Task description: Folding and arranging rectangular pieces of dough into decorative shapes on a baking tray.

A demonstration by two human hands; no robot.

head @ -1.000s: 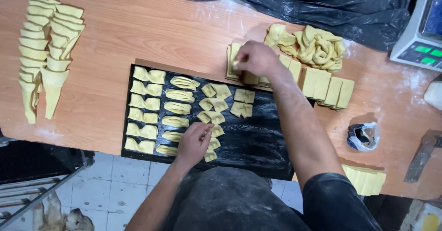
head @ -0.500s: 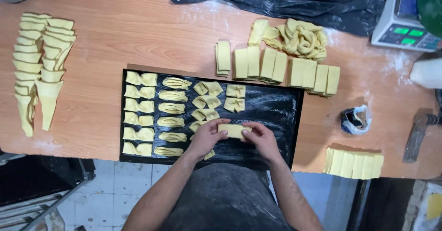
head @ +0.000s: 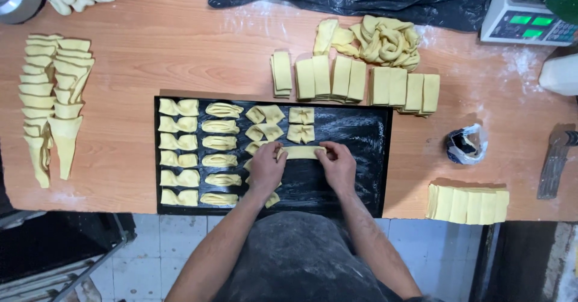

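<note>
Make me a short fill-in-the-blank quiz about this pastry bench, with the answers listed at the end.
1. Both hands, the left hand and the right hand, hold one ____ of dough between them.
2. The shaped pieces lie on a ____ baking tray.
3. The flat dough rectangles sit on the ____ table beyond the tray.

Answers: strip; black; wooden

Centre of frame: left hand (head: 267, 168) and right hand (head: 338, 166) pinching the two ends of a flat dough strip (head: 301, 152) over a black baking tray (head: 361, 169); shaped dough pieces (head: 220, 142) fill the tray's left half; cut dough rectangles (head: 355, 82) lie above the tray.
</note>
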